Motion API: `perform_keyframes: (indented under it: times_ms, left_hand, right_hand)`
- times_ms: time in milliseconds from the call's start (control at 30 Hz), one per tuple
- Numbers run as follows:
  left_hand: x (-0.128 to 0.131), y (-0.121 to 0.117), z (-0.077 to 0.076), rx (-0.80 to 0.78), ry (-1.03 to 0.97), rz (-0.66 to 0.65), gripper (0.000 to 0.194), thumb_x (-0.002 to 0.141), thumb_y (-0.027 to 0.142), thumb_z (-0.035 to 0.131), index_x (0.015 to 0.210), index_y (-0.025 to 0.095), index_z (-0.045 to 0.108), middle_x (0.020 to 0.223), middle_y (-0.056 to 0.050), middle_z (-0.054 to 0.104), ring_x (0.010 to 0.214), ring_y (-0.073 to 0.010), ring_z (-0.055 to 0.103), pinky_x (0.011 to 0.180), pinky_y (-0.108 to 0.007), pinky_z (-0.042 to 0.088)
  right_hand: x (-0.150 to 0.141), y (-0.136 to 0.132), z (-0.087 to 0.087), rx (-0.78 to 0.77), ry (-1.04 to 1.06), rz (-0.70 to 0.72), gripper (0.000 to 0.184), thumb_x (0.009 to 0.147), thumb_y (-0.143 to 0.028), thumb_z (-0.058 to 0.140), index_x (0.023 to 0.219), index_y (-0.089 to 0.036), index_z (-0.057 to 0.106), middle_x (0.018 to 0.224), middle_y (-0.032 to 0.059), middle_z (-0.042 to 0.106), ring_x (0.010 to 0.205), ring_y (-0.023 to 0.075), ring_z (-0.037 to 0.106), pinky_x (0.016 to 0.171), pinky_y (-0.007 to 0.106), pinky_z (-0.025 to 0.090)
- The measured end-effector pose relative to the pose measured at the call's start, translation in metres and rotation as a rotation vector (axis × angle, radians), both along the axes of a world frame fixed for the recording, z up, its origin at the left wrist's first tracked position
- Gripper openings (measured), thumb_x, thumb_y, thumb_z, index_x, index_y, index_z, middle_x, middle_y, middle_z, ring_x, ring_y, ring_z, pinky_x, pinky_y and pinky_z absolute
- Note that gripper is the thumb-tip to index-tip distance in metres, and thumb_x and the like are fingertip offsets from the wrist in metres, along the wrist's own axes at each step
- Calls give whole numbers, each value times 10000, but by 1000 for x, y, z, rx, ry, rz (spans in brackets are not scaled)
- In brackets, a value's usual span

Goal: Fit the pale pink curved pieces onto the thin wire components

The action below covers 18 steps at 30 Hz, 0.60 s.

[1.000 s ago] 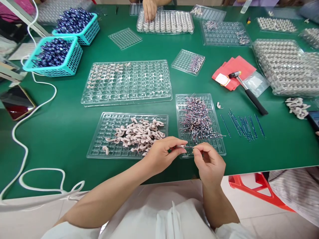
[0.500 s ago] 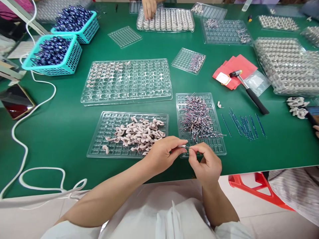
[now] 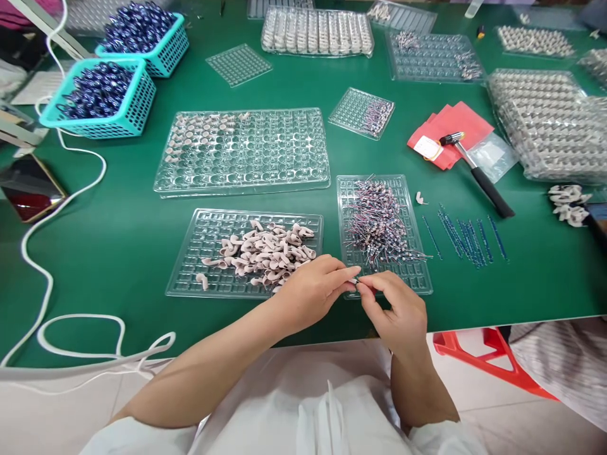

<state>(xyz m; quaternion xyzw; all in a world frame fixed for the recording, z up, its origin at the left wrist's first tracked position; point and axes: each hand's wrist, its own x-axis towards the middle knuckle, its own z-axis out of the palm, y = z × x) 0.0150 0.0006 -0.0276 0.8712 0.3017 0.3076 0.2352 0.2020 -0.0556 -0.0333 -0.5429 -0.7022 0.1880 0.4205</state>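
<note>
Left hand (image 3: 308, 292), angled rightward, pinches a pale piece (image 3: 353, 281); right hand (image 3: 401, 311), opposite, pinches its wire (image 3: 358, 279).

Looks smooth and low-sheen across the green surface (image 3: 123, 246). Reads as clear, glossy moulded plastic in the large tray (image 3: 284, 158), as smooth, matt and chalky on the cream pieces (image 3: 272, 253). Shows perforated turquoise plastic in the basket (image 3: 116, 128), dark high gloss on the blue pieces (image 3: 102, 88). Gleams as metal on the shaft (image 3: 466, 154) of the hammer (image 3: 484, 179), looks dull on its black handle (image 3: 494, 193). Appears crinkled and see-through in the plastic bag (image 3: 496, 155), soft and matt in the cloth sleeve (image 3: 441, 439).
</note>
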Motion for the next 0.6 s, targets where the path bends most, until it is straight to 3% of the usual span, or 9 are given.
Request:
perform_keyframes:
  times_ms: [300,400,500,600]
  left_hand:
    - [-1,-3,-3,-69,-9,-20,333,1004,186,521,1330,159,581,924,-102,740,809,-182,659,710,-314,567]
    - [-1,-4,5,-310,-68,53,388,966,209,592,1353,185,566,1005,-83,768,842,-176,702,756,-306,587]
    - [-2,-4,16,-585,-113,139,240,934,232,626,1165,195,676,1028,-66,777,858,-170,734,733,-257,594]
    - [-1,-2,22,-709,-180,157,128,916,237,639,993,180,724,936,-54,785,835,-172,741,742,-250,593]
  right_hand:
    - [4,-2,-1,-25,9,55,164,928,-121,619,1038,-231,670,913,18,740,810,150,675,755,309,529]
    - [1,-2,-1,-31,21,-18,116,929,-149,618,987,-233,673,874,11,732,763,143,664,720,298,533]
    - [-1,-2,-3,-37,31,-65,98,926,-169,624,968,-238,679,851,6,725,739,142,661,712,296,539]
    - [-1,-2,-5,-26,83,-63,148,926,-177,632,1044,-252,681,931,20,737,799,157,680,733,303,550]
